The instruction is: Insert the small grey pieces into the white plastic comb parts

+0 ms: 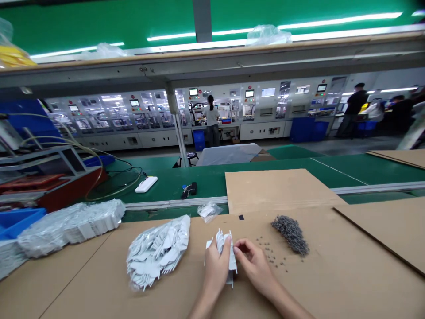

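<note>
**Hands and held item.** The left hand [215, 270] is closed around a white comb-like piece [229, 261], with the fingers curled over the piece and its lower end projecting below the hand. The piece is at lower centre of the frame, directly ahead of the wrists. Its long axis runs roughly near to far, with a slight tilt. The left hand is the nearer hand, since it bears the piece. The right hand [254, 266] lies just to the right, partly closed, with its fingertips [236, 250] at the piece's right edge. Whether those fingertips have hold of the piece, or of any small item, cannot be determined from this view.

**Work surface.** Both hands rest over a cardboard sheet [328, 283]. To the right of the hands are scattered small dark parts [268, 252], and beyond them a heap of the same parts [291, 235]. To the left is a clear bag of white comb-like pieces [157, 250]. Farther ahead, at centre, lies a small clear bag [208, 211].

**Middle distance.** At left of the frame, a larger bag of white pieces [69, 228] lies beside a blue bin [20, 221]. Beyond these, a green bench [172, 190] carries a white box [146, 184].

**Far distance.** At upper centre, a person [211, 119] stands at a row of machines [265, 110].
</note>
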The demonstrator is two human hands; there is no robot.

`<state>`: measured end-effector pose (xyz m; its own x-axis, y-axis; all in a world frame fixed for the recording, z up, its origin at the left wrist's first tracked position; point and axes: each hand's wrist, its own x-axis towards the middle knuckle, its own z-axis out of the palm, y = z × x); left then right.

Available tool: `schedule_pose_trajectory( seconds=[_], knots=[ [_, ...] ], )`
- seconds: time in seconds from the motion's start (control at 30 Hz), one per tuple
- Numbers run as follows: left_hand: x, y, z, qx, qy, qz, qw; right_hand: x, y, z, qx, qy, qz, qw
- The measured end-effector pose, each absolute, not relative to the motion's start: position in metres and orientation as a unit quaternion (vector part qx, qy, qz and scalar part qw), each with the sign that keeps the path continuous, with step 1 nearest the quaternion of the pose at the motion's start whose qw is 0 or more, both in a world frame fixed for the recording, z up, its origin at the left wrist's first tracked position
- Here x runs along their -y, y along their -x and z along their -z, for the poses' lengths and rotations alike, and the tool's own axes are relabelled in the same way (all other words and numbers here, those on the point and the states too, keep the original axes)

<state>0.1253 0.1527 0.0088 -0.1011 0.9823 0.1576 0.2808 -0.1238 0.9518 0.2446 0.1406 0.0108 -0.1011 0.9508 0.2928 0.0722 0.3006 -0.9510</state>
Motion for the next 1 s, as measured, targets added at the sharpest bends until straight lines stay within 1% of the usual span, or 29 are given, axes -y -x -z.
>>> schedule_pose_trajectory(
  seconds=[0.1,0.43,0.53,0.67,0.73,0.87,1.0],
  knots=[
    [-0.151,-0.125,-0.012,-0.553,-0.592,-0.478,0.34,-0.142,-0.245,-0.009,0.615,0.422,-0.406,0.528],
    [-0.15,-0.125,-0.018,-0.538,-0.618,-0.466,0.333,-0.142,-0.248,-0.013,0.616,0.424,-0.412,0.521],
    [-0.149,-0.126,-0.018,-0.533,-0.629,-0.462,0.327,-0.146,-0.247,-0.007,0.58,0.417,-0.446,0.54],
    [-0.148,-0.126,-0.018,-0.531,-0.623,-0.447,0.361,-0.153,-0.248,0.001,0.499,0.407,-0.515,0.566],
    [-0.149,-0.124,-0.02,-0.534,-0.62,-0.457,0.35,-0.154,-0.248,0.001,0.484,0.396,-0.55,0.553],
    [-0.151,-0.12,-0.024,-0.544,-0.611,-0.476,0.322,-0.149,-0.248,-0.004,0.498,0.358,-0.615,0.496],
    [-0.152,-0.119,-0.024,-0.541,-0.612,-0.475,0.328,-0.146,-0.246,-0.006,0.493,0.364,-0.621,0.489]
  ],
)
